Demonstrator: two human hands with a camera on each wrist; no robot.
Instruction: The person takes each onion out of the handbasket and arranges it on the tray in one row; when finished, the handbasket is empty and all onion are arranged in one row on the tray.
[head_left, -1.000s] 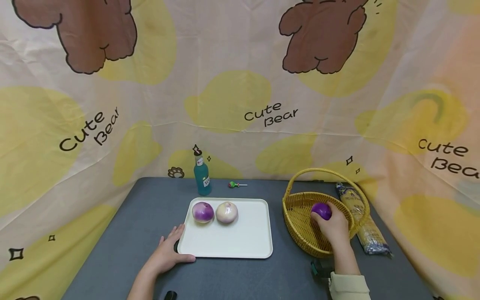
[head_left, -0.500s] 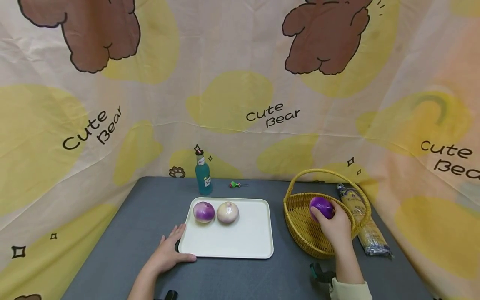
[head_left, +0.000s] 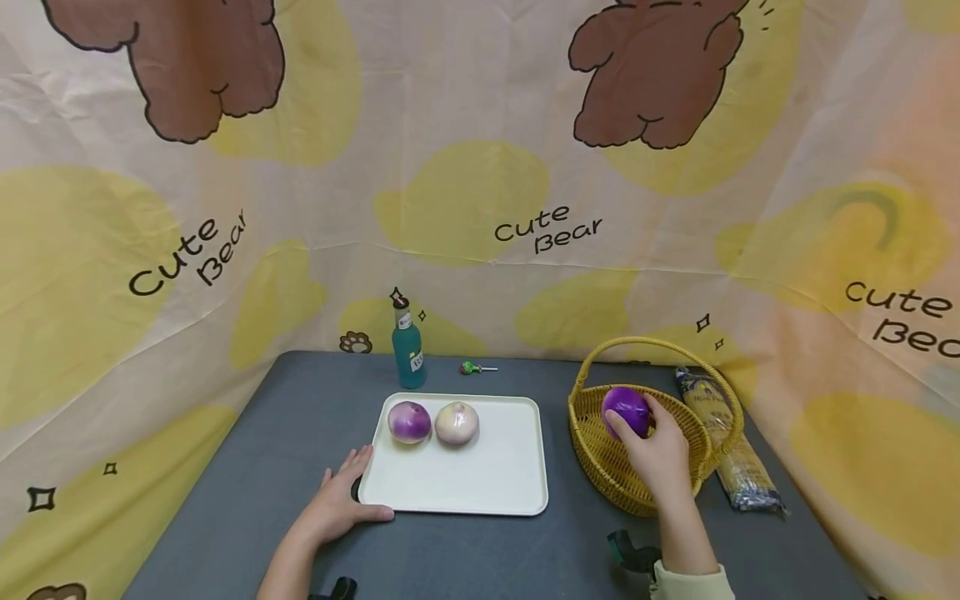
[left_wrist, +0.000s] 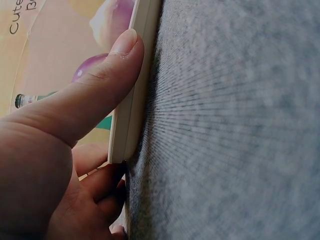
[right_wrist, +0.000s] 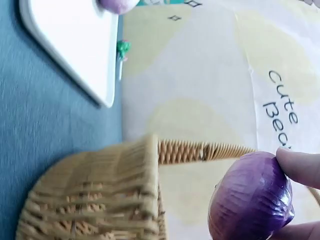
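My right hand [head_left: 655, 450] grips a purple onion [head_left: 626, 411] and holds it just above the wicker basket [head_left: 600, 450], near its left rim. The right wrist view shows the same onion [right_wrist: 252, 197] pinched between my fingertips [right_wrist: 300, 165], with the basket [right_wrist: 90, 195] below. My left hand [head_left: 339, 504] rests flat on the table with its thumb [left_wrist: 95, 85] pressed along the near left corner of the white tray [head_left: 487, 475]. Two onions lie on the tray's far left: a purple-and-white one [head_left: 409, 421] and a pale one [head_left: 457, 422].
A teal bottle [head_left: 408, 354] and a small lollipop [head_left: 473, 367] stand behind the tray on the grey table [head_left: 247, 467]. A packet of noodles [head_left: 726, 450] lies right of the basket. A printed cloth backdrop [head_left: 480, 167] encloses the table.
My right hand has lifted the purple onion up out of the basket and moved it slightly left. The left hand has stayed at the tray's corner.
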